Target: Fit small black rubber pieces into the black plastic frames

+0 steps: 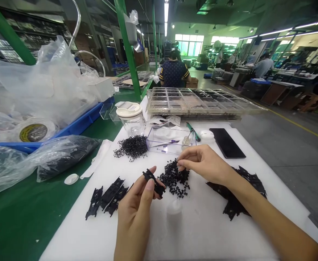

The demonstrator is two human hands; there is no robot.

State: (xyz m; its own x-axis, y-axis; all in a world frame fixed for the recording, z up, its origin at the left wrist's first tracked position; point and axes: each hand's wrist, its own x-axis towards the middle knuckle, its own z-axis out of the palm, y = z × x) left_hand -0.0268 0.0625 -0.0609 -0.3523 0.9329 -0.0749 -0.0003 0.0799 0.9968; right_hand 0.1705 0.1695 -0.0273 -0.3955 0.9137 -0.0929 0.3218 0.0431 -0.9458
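Note:
My left hand pinches a flat black plastic part between thumb and fingers, above the white board. Over the upper edge of a pile of tiny black pieces, my right hand has its thumb and index fingertips together; whatever they hold is too small to make out. Several flat black parts lie left of my left hand. More of them are heaped under my right forearm, partly hidden by it. Black wire-like pieces form a pile at the board's back left.
Behind the piles stand a lidded cup, a clear box, a green cutter and a black phone. A compartment tray spans the back. Plastic bags fill a blue bin on the left. A small white bottle stands in front.

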